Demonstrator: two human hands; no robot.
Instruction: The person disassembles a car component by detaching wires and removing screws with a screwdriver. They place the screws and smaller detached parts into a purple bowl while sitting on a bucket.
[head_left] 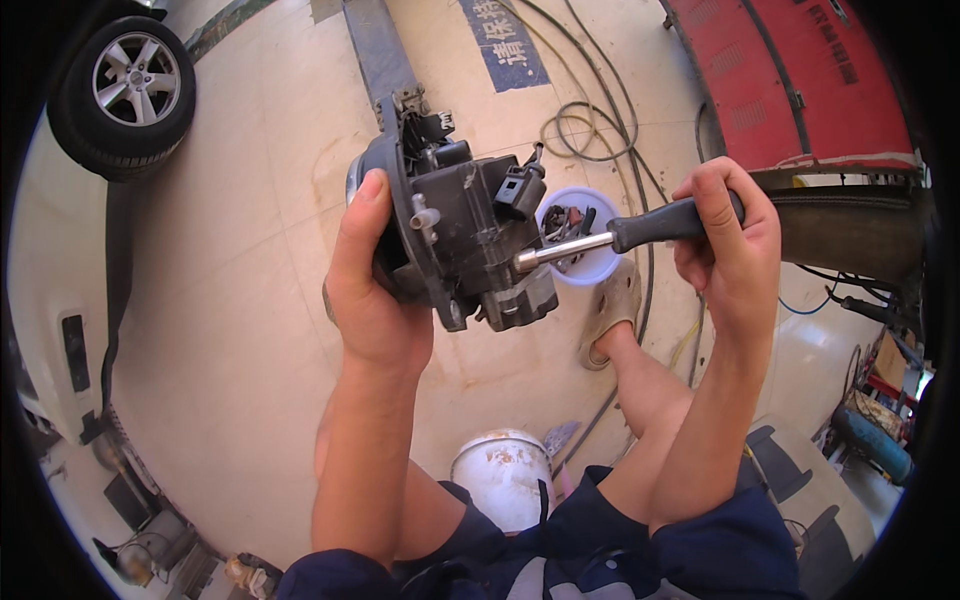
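Note:
A bulky black plastic car part (463, 225) with a rounded flange, connector sockets and a pale nozzle-like stub is held up in front of me. My left hand (375, 290) is wrapped round its flange side, thumb on top; a silvery curved edge shows there. In my right hand (735, 225) is a nut driver (655, 228) with a black handle and a bright metal shaft. Its socket end points left and meets the part's lower right side. Whether it sits on a fastener cannot be made out. Fingers of the right hand curl about the handle's end.
Behind the part, a small white bucket (598, 262) holds dark pieces. Between my legs stands a larger white bucket (502, 470). Hoses (610, 130) loop over the floor towards a red metal cabinet (790, 80). A wheel (135, 85) and pale car body panel (62, 270) are left.

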